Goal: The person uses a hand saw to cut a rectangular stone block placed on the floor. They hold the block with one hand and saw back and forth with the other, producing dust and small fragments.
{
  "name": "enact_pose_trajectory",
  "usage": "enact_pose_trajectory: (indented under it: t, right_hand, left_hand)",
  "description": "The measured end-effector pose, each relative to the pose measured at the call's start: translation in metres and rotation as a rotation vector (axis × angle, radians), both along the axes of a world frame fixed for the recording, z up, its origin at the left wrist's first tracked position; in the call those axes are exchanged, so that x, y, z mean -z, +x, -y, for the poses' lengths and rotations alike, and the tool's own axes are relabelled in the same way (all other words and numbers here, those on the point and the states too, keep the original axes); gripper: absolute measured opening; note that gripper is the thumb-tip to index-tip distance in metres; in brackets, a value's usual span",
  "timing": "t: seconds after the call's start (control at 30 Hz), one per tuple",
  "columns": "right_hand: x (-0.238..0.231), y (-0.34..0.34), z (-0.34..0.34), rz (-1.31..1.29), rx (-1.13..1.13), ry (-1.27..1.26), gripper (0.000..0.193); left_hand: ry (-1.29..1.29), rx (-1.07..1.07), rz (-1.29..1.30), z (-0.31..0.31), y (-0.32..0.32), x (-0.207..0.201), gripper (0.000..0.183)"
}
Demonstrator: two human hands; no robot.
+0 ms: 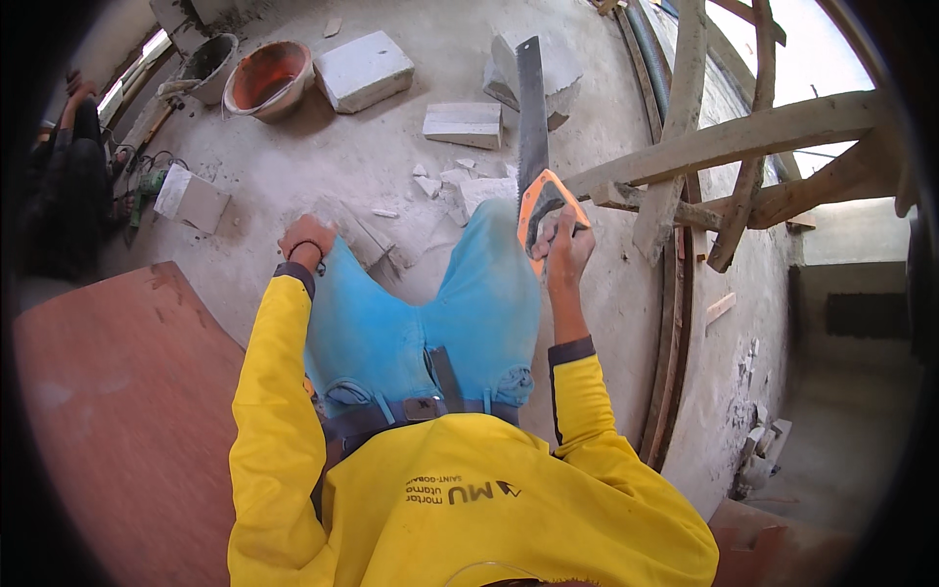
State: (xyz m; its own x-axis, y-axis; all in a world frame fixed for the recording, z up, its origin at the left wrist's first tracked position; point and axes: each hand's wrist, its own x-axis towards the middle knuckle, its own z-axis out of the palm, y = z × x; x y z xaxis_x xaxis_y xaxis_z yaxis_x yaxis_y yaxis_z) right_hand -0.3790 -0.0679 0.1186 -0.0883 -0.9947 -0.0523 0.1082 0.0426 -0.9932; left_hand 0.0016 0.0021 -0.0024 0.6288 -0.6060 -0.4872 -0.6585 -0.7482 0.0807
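My right hand point(565, 245) is closed round the orange and black handle of a handsaw point(533, 108). The saw's long dark blade points up and away from me, its toothed edge to the left, above the floor by my right knee. My left hand point(307, 241), with a dark band at the wrist, rests at my left knee; its fingers are mostly hidden. Between my knees a flat metal tool point(389, 262), possibly a trowel, lies partly hidden. Ahead are a white block point(364, 70), a smaller white piece point(463, 125) and broken white chunks point(484, 194).
An orange-stained bucket point(269, 83) and a grey bucket point(208, 68) stand far left. A person in dark clothes point(68, 166) is at the left, near a green tool point(149, 184) and a white block point(193, 199). A reddish board point(132, 421) lies near left; wooden poles point(743, 132) cross at right.
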Motion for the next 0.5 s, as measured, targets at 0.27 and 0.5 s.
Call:
enact_pose_trajectory:
  t: [0.27,0.5]
  right_hand:
    - [0.012,0.003,0.029,0.023,0.031,0.047,0.036]
    - [-0.004,-0.006,-0.003,0.022,0.044,0.076,0.040]
  left_hand:
    - [0.009,-0.010,-0.004,0.002,0.000,0.001,0.057]
    - [0.033,0.004,-0.008,0.001,-0.001,-0.004,0.058]
